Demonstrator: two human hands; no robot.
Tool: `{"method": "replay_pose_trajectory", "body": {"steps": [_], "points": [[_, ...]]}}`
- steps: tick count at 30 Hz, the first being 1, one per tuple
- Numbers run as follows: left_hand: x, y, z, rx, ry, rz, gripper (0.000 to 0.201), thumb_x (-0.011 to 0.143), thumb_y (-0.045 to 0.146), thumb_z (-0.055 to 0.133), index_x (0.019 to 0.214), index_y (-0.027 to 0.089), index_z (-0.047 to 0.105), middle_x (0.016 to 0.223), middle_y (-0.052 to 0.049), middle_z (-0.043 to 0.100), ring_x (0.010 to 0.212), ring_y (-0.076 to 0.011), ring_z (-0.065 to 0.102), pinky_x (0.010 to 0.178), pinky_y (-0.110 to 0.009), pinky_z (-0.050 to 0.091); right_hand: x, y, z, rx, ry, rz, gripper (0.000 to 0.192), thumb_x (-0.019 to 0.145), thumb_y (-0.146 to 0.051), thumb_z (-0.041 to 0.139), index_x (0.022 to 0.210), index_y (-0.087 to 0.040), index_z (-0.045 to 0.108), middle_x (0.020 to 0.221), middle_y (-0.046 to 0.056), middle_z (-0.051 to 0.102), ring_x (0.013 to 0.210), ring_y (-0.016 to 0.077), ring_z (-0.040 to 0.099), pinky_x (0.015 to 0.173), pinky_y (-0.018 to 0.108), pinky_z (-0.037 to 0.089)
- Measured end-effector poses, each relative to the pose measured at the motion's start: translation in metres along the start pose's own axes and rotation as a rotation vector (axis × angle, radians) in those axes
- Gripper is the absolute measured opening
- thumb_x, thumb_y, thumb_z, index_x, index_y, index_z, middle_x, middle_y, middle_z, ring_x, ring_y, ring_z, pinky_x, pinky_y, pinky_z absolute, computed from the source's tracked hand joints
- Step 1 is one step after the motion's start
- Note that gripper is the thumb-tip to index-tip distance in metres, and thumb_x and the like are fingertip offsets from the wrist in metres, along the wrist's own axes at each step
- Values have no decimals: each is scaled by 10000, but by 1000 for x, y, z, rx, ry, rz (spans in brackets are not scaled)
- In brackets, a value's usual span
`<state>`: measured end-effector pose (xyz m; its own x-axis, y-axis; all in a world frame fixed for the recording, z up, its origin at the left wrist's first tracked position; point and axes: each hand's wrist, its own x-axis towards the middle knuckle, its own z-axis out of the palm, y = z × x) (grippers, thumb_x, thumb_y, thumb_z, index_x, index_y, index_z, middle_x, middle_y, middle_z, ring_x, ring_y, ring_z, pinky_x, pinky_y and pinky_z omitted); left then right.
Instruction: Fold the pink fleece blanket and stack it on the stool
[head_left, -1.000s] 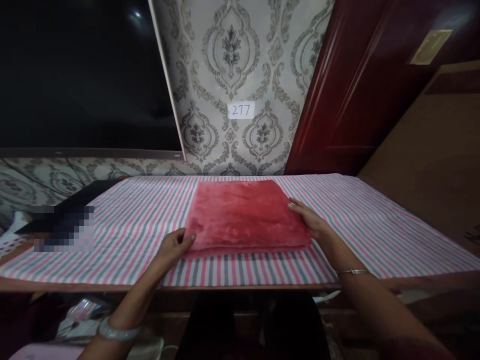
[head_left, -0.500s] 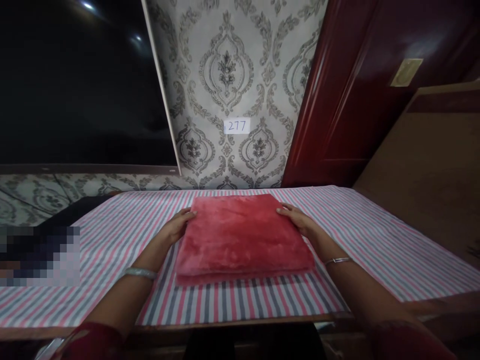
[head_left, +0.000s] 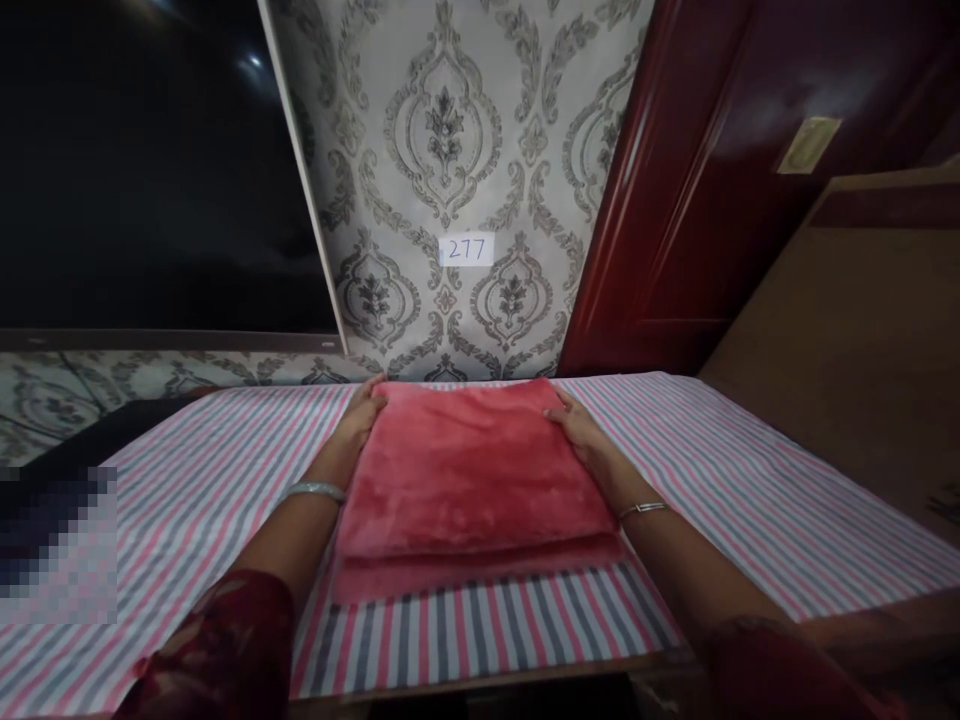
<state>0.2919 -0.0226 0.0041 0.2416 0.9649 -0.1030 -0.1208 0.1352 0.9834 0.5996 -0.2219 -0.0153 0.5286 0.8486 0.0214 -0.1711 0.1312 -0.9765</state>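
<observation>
A folded red plush blanket (head_left: pixel 480 470) lies on the striped tablecloth in front of me, its lower layer showing past the upper one along the near edge. My left hand (head_left: pixel 363 412) grips its far left corner, thumb on top and fingers around the side. At the far right corner my right hand (head_left: pixel 576 424) holds it the same way, thumb over the top. Between the two hands the far edge is slightly raised and dips in the middle. The fingers under the blanket are hidden.
The striped tablecloth (head_left: pixel 750 500) covers the table up to the patterned wall (head_left: pixel 517 180). A dark television screen (head_left: pixel 150 170) is at the left. On the right stand a dark red door panel (head_left: pixel 675 200) and a brown board (head_left: pixel 847 330). A paper label (head_left: pixel 466 249) reads 277.
Both hands have moved toward the far corners. The blanket's upper layers have shifted away from me and lifted at the far edge, exposing more of the lower layer in front. The view shifted slightly.
</observation>
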Motion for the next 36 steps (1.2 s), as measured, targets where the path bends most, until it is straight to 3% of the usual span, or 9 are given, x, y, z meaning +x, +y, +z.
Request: {"method": "replay_pose_trajectory", "body": {"steps": [7, 12, 15, 18, 23, 27, 30, 32, 36], "points": [[-2, -17, -3, 117, 43, -140, 617, 689, 34, 674, 1295, 128, 605, 696, -15, 668, 509, -126, 572, 509, -232, 468, 2, 16, -10, -32, 86, 245, 751, 722, -102, 680, 1434, -169, 451, 1065, 95, 754, 801, 227, 734, 751, 394, 621], [-19, -11, -5, 153, 90, -101, 726, 712, 103, 672, 1414, 128, 490, 1044, -118, 692, 742, -163, 652, 615, -248, 527, -10, 7, -16, -72, 90, 211, 835, 757, -158, 717, 1509, -201, 356, 1160, 124, 720, 842, 251, 734, 757, 420, 620], [-43, -5, -8, 214, 88, -5, 745, 725, 175, 715, 1431, 200, 477, 1341, -139, 569, 947, -184, 651, 669, -221, 529, -28, -3, -23, -146, 35, 212, 889, 763, -186, 748, 1537, -201, 312, 1068, 119, 744, 781, 252, 730, 731, 421, 616], [-78, -7, -13, 304, -3, 57, 734, 757, 278, 720, 1439, 213, 456, 1457, -145, 467, 1026, -215, 644, 722, -250, 550, -56, -9, -34, -242, -20, 240, 928, 775, -242, 772, 1556, -200, 271, 946, 95, 759, 723, 244, 724, 695, 398, 615], [-121, -28, -31, 488, -46, 115, 806, 773, 426, 689, 1484, 228, 366, 1413, -148, 494, 1098, -260, 627, 852, -368, 560, -104, -8, -46, -317, -97, 248, 940, 784, -334, 771, 1557, -213, 250, 974, 69, 762, 821, 233, 732, 738, 354, 620], [-125, -45, -39, 720, -12, 304, 751, 755, 363, 659, 1447, 197, 420, 1352, -139, 553, 1228, -297, 544, 1034, -464, 461, -117, 8, -49, -356, -92, 121, 865, 776, -387, 746, 1515, -211, 333, 1239, 83, 691, 1004, 232, 702, 839, 351, 606], [-122, -52, -40, 842, 53, 408, 744, 747, 304, 627, 1445, 158, 418, 1365, -158, 547, 1196, -302, 558, 1049, -489, 442, -117, 27, -54, -429, -55, -34, 777, 779, -421, 706, 1471, -233, 408, 1384, 66, 599, 1170, 251, 630, 926, 377, 572], [-121, -55, -42, 890, 44, 423, 706, 760, 283, 602, 1434, 160, 433, 1355, -155, 561, 1169, -294, 579, 1033, -487, 456, -116, 37, -60, -504, -16, -87, 734, 784, -421, 683, 1452, -234, 440, 1388, 63, 595, 1206, 257, 606, 963, 395, 547], [-124, -46, -53, 1009, 16, 367, 677, 797, 337, 575, 1426, 123, 447, 1242, -166, 613, 1048, -288, 646, 943, -478, 520, -113, 36, -69, -727, 16, -68, 738, 823, -437, 626, 1479, -174, 415, 1194, 116, 698, 1027, 286, 680, 894, 452, 558]]}}
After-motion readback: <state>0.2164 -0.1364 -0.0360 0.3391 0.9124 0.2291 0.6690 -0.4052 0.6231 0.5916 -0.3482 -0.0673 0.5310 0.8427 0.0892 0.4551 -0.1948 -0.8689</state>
